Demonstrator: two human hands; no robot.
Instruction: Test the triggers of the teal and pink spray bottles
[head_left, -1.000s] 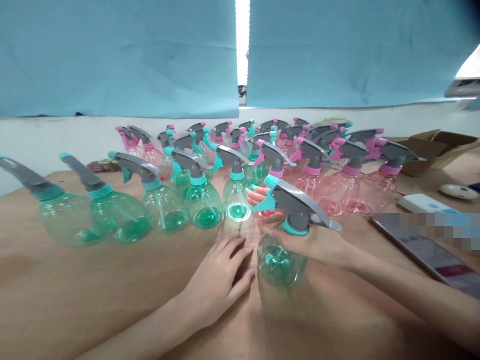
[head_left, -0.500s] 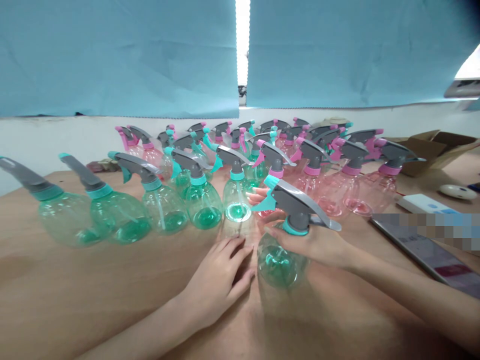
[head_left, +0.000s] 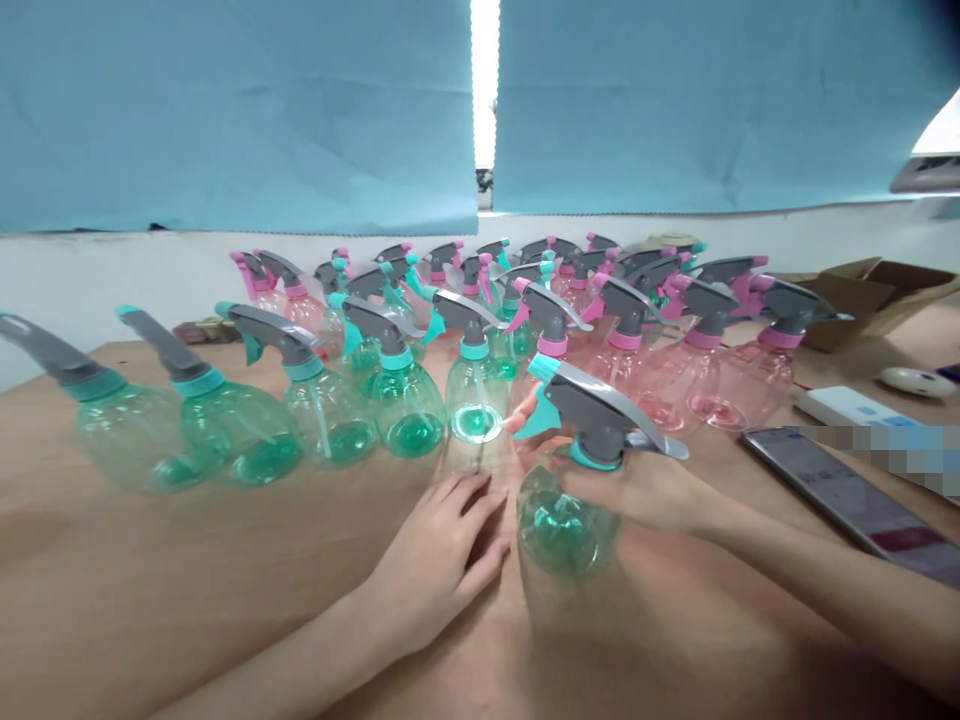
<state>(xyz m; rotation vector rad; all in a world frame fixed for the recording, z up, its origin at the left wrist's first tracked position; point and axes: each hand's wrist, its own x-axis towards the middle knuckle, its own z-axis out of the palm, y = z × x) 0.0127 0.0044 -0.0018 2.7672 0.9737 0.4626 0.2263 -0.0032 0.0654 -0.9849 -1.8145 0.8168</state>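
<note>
Front row: nine bottles [head_left: 409,405], clear plastic, bulbous. Clamping one green bottle [head_left: 561,535] by neck in right hand [head_left: 637,490]; resting left hand [head_left: 446,535], fingers apart, on table [head_left: 187,575].

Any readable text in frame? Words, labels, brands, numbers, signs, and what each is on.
None legible.
Phone screen: faint marks, too blurred to read.
White object with blue marks, behind the phone: too blurred to read.
Pixelated patch: anything under it is hidden.
Green spray bottle in the right hand: no lettering visible.
</note>
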